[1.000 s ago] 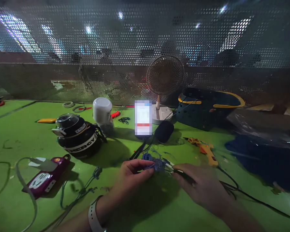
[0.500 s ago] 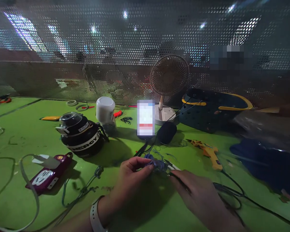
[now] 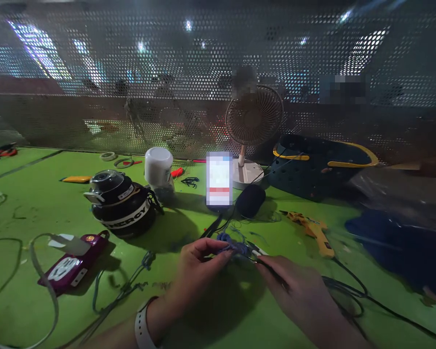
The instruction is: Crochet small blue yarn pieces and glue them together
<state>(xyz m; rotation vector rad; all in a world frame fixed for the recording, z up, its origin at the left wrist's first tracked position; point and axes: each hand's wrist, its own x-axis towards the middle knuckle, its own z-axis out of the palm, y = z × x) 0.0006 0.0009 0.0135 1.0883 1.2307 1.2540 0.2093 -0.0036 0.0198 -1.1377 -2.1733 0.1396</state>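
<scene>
My left hand [image 3: 198, 271] pinches a small blue knotted yarn piece [image 3: 232, 246] just above the green table [image 3: 29, 213]. Its fingers are closed on the yarn, and a white watch band sits on the wrist. My right hand [image 3: 298, 291] is closed round a thin dark tool [image 3: 261, 259] with a white tip that points into the yarn. Thin blue threads trail from the piece toward a lit phone [image 3: 219, 179] standing upright behind it.
A black round appliance [image 3: 120, 203] and a magenta pouch [image 3: 72, 264] lie to the left. A white jar [image 3: 159, 167], a small desk fan [image 3: 253, 121], a dark oval object [image 3: 250, 199] and a dark blue basket [image 3: 319, 167] stand at the back. A yellow glue gun [image 3: 312, 230], cords and perforated screen.
The view has shifted slightly. Both hands stay together on the yarn piece, with only small finger movements.
</scene>
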